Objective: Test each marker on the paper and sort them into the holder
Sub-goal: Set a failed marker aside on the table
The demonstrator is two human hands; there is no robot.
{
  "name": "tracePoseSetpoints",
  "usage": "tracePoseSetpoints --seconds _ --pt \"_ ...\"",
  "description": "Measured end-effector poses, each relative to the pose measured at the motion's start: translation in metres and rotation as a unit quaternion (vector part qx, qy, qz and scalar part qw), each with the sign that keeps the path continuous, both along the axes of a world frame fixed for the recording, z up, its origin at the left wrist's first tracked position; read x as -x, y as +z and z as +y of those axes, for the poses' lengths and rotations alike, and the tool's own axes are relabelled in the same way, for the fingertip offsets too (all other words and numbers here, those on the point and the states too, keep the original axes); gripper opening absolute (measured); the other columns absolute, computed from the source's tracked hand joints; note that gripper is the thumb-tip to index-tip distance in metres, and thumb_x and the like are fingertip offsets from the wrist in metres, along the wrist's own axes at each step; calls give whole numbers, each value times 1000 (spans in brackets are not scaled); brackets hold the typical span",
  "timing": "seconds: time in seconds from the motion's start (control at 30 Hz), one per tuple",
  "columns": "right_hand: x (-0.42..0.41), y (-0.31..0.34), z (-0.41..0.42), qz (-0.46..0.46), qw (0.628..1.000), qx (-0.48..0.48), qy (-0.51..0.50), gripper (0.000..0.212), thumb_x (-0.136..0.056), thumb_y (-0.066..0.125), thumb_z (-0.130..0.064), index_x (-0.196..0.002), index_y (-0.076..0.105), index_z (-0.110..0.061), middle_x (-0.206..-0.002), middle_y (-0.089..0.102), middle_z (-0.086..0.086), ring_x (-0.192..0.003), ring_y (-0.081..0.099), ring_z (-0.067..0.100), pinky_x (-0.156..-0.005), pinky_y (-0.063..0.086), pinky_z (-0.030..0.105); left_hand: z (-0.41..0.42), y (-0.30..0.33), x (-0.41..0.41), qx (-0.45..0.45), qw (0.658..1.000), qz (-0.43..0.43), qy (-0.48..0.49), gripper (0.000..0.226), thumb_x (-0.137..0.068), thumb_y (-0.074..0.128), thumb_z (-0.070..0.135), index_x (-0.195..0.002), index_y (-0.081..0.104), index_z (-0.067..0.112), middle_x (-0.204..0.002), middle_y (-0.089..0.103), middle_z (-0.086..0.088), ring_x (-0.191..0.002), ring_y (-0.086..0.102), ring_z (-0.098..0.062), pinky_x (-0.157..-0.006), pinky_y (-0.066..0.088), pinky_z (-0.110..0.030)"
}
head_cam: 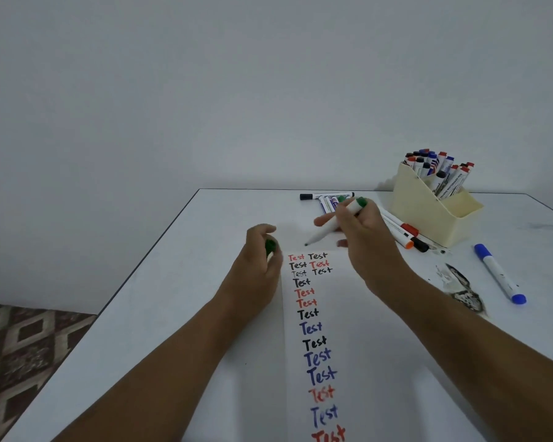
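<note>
Markers are what you are testing, and right now you are in the middle of one test; your right hand (361, 231) is curled around a green marker (332, 223) with its cap off, and the dark tip points down and to the left, just above the top end of the paper (358, 330); the tip does not look like it is touching yet; your left hand (262, 260) is wrapped around the green cap (270, 246) and sits just beside the left edge of the paper.

The paper lies on the white tabletop (173, 314) and is full of the word "Test" in red, black and blue; I see no green word, so I think this marker has not made its mark; the bare space is up at the far end of the paper, above the top row of words, so your next move is to bring the tip down there and write.

After that you need to push the cap back on, so bring your two hands together and line the cap up with the tip; then drop the marker into the cream holder (428, 215), which stands at the far right and already has many markers standing in it.

More markers wait near the holder; a small bunch (328, 199) lies behind your right hand, some with red and orange ends (406, 232) lie beside the holder, and a blue marker (500, 274) lies well apart on the right.
</note>
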State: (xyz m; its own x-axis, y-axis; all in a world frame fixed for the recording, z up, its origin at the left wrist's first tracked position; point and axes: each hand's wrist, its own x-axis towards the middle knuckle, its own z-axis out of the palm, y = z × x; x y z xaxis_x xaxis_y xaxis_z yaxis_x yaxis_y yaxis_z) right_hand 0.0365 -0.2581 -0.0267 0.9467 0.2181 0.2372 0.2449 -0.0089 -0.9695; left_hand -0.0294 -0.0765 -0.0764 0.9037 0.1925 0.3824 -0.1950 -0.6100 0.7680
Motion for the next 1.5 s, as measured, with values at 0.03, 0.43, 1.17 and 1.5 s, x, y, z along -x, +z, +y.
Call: tracePoseSetpoints --seconds 0.03,0.43,1.17,1.5 --pt "-3 -1 -4 -36 998 54 -10 9 -104 51 -20 -111 47 -18 -95 73 -1 -82 61 21 -73 50 33 0 0 -1 -4 1000 1 1 22 -103 46 21 -122 37 28 -106 57 9 -98 61 -7 -72 53 -15" --pt "-15 -17 -13 -471 665 579 -9 32 -93 67 -41 -121 66 -27 -97 71 -5 -92 65 22 -97 35 58 0 5 2 -115 993 -4 -1 29 -103 49 24 -128 62 25 -108 63 14 -95 58 -5 -84 46 -13" --pt "-17 -41 -4 -543 659 515 -73 23 -76 85 -24 -95 72 -21 -71 66 -3 -69 59 21 -75 41 47 0 -3 -6 -193 980 34 -26 23 -104 44 22 -115 65 20 -99 64 9 -87 53 -8 -73 35 -5" --pt "-17 -28 -8 -538 683 477 -131 22 -90 63 -41 -101 72 -24 -80 70 -4 -79 58 22 -79 36 43 1 0 -3 -58 997 19 -45 82 -83 70 53 -150 26 36 -112 56 28 -104 56 4 -81 47 -10"
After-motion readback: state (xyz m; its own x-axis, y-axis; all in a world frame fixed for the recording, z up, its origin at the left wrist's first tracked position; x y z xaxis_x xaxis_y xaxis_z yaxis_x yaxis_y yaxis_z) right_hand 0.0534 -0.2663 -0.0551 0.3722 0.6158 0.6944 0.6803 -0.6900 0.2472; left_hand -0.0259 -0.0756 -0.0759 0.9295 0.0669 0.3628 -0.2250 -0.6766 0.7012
